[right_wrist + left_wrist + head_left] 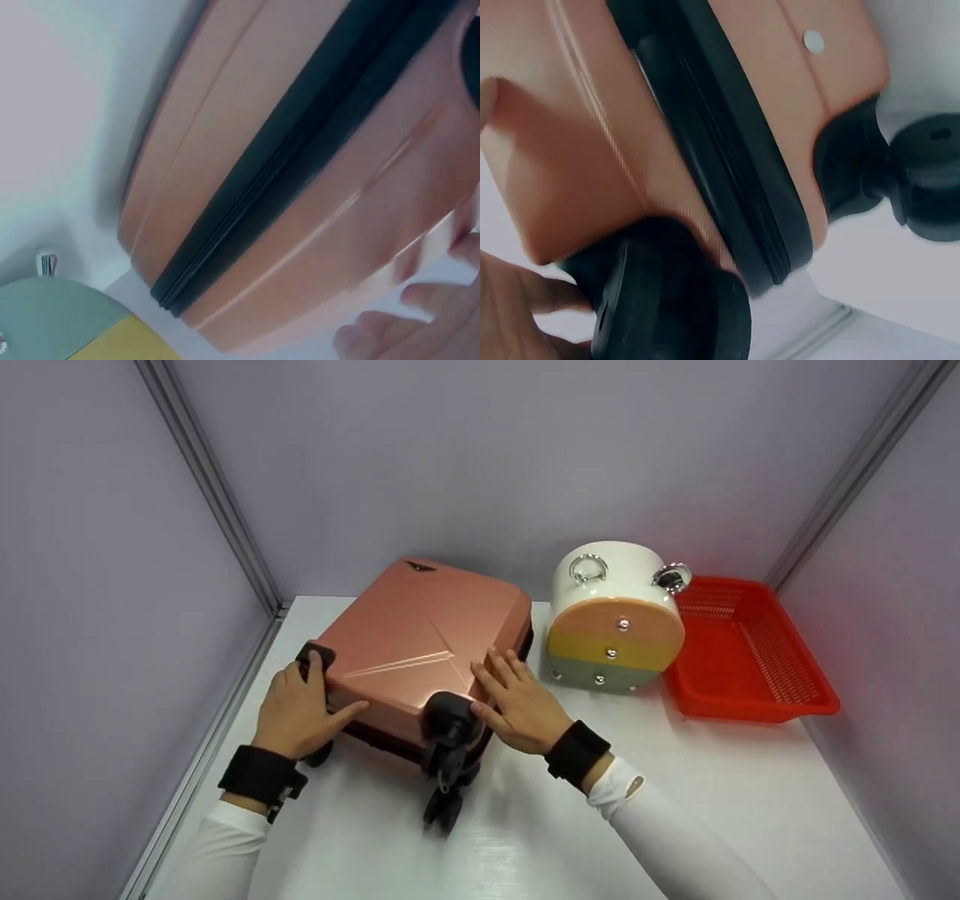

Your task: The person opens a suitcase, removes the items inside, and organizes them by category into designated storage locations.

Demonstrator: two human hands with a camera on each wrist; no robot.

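A rose-gold hard-shell suitcase [420,630] lies flat on the white table [525,825], its black wheels [448,720] towards me. My left hand [296,709] grips its near-left corner, fingers over the wheel housing and thumb along the shell. My right hand [517,701] rests flat on the near-right edge with straight fingers. The left wrist view shows the shell [577,150], its black zip band [720,172] and a wheel [667,300] beside my fingers [510,315]. The right wrist view shows the suitcase side [210,150] with my fingertips [405,322] against it.
A round white case [615,615] with an orange, yellow and green striped face stands just right of the suitcase. A red mesh basket [750,652] lies at the far right. Grey walls close in the table on the left, back and right.
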